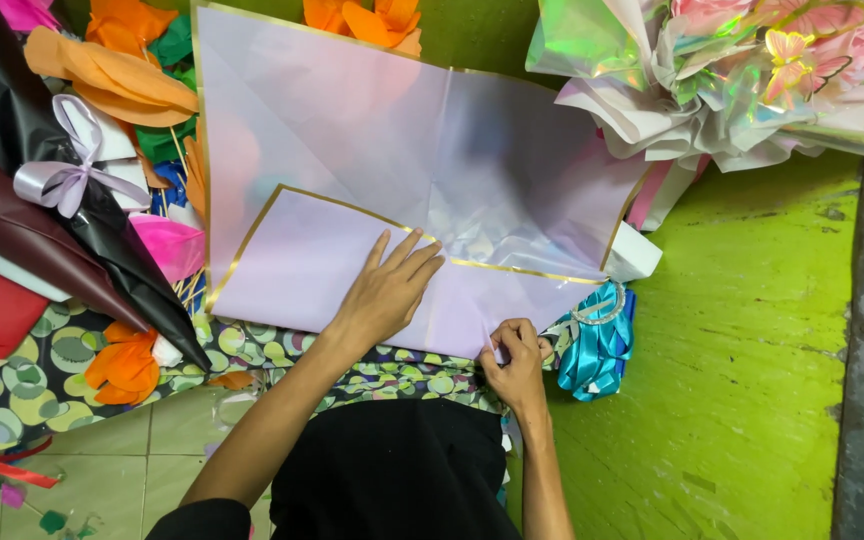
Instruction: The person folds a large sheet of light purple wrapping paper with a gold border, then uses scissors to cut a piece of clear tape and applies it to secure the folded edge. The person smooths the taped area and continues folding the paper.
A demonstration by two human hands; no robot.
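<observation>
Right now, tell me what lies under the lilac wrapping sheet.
Through the lilac sheet, orange and pink shapes show faintly. A dotted cloth peeks out below it. What lies under the folded part and left hand is hidden.

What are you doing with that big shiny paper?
A person is folding a large translucent lilac wrapping sheet with a gold edge on a green surface. Their left hand lies flat on the folded-over flap, pressing it down. Their right hand pinches the sheet's lower edge. Orange paper flowers lie to the left, a turquoise ribbon bundle sits by the right hand, and a wrapped pink bouquet rests at top right.
</observation>
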